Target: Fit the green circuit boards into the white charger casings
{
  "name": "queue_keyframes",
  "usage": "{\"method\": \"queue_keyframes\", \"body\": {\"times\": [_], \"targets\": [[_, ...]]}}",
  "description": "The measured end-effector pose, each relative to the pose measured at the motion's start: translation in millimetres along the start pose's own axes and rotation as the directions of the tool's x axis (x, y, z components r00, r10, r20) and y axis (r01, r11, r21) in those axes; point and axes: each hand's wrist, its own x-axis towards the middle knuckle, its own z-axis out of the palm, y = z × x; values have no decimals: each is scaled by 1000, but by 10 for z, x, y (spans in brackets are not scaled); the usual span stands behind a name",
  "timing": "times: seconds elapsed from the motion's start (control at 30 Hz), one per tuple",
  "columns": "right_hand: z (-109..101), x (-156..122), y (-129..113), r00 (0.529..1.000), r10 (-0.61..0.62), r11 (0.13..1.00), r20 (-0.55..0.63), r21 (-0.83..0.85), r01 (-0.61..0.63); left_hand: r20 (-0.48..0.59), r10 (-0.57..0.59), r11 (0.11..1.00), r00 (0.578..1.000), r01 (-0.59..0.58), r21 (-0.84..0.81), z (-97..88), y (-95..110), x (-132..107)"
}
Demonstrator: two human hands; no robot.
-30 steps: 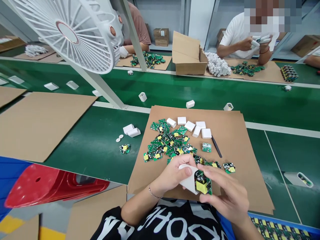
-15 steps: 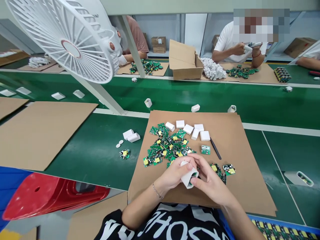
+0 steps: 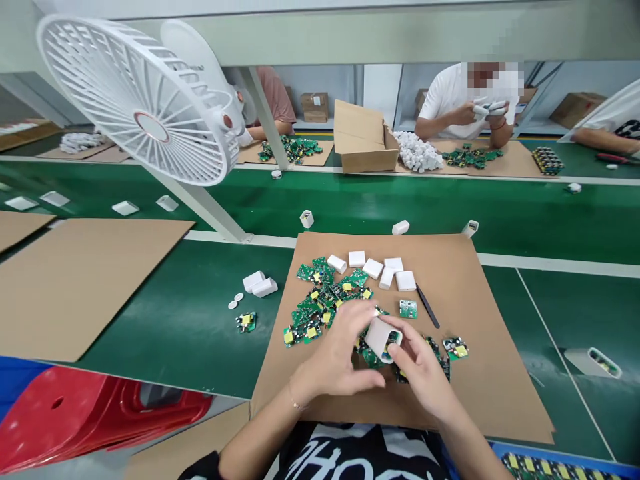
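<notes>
Head view: the right hand point(image 3: 421, 368) grips a white housing point(image 3: 379, 337), left hand point(image 3: 336, 355) open beside it; even thumb pressure should keep the circuit board point(image 3: 393, 338) square.

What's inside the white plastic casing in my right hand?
At the open end of the white plastic casing, part of a green circuit board with dark components shows. The walls cover the rest, and your right hand partly blocks the opening.
</notes>
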Motion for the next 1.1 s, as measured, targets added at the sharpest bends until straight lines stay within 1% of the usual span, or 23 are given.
{"method": "queue_keyframes", "body": {"times": [0.03, 0.07, 0.1, 0.13, 0.2, 0.23, 0.27, 0.3, 0.33, 0.37, 0.4, 0.47, 0.5, 0.53, 0.6, 0.67, 0.73, 0.77, 0.83, 0.87, 0.9, 1.03, 1.1], "targets": [[-10, -2, -16, 1000, 10, 999, 1, 40, -10, 122, 112, 989, 986, -123, 87, -44, 21, 16], [-26, -5, -31, 1000, 11, 997, 3, 72, -11, 229, 169, 968, 959, -205, 145, -84, 40, 39], [-53, -3, -45, 1000, 15, 995, 14, 95, -16, 290, 185, 953, 939, -244, 182, -118, 54, 65], [-97, 11, -59, 999, 25, 994, 42, 105, -29, 304, 180, 951, 936, -244, 191, -144, 60, 92], [-251, 117, -91, 985, 32, 998, 169, 54, -42, 230, 126, 984, 965, -150, 91, -173, 35, 145], [-364, 226, -109, 977, 28, 999, 212, -48, -18, 173, 58, 998, 983, -55, -24, -179, 4, 174], [-498, 380, -128, 972, 23, 984, 236, -176, 19, 113, -47, 981, 993, 67, -181, -182, -35, 208], [-645, 577, -146, 980, 3, 936, 199, -345, 67, 66, -188, 907, 980, 199, -370, -186, -79, 253], [-798, 812, -161, 999, -45, 821, 26, -569, 52, 46, -345, 765, 937, 310, -565, -192, -123, 310], [-945, 1073, -170, 993, -80, 764, -89, -645, 4, 59, -494, 567, 867, 373, -734, -201, -161, 380], [-1078, 1346, -171, 980, -109, 726, -167, -686, -36, 108, -616, 343, 781, 389, -855, -214, -189, 461], [-1279, 1867, -144, 943, -163, 641, -289, -758, -121, 248, -755, -53, 606, 322, -945, -245, -207, 644], [-1342, 2088, -115, 927, -183, 601, -328, -783, -158, 305, -787, -186, 536, 265, -946, -258, -197, 733], [-1385, 2271, -76, 914, -196, 565, -355, -803, -191, 343, -806, -274, 482, 210, -938, -266, -179, 813], [-1425, 2516, 22, 899, -214, 507, -382, -830, -233, 377, -824, -353, 423, 139, -925, -264, -136, 926], [-1442, 2617, 120, 892, -232, 470, -387, -848, -245, 374, -832, -355, 409, 126, -926, -241, -124, 976], [-1463, 2616, 182, 886, -269, 450, -377, -863, -230, 351, -836, -304, 423, 175, -936, -213, -182, 992], [-1480, 2590, 190, 882, -297, 442, -365, -872, -212, 298, -847, -213, 440, 232, -949, -203, -246, 1005], [-1524, 2502, 147, 873, -367, 423, -320, -894, -150, 135, -858, 74, 496, 379, -923, -200, -448, 1076], [-1550, 2445, 97, 867, -406, 408, -288, -906, -110, 45, -844, 233, 534, 442, -866, -206, -583, 1144], [-1575, 2381, 30, 860, -445, 390, -252, -918, -68, -20, -826, 349, 563, 484, -802, -214, -736, 1235], [-1625, 2043, -288, 824, -551, 314, -131, -947, 60, -106, -790, 525, 604, 578, -625, -236, -1385, 1750], [-1607, 1819, -382, 822, -564, 284, -76, -953, 106, -117, -770, 585, 627, 623, -519, -222, -1636, 1997]]}}
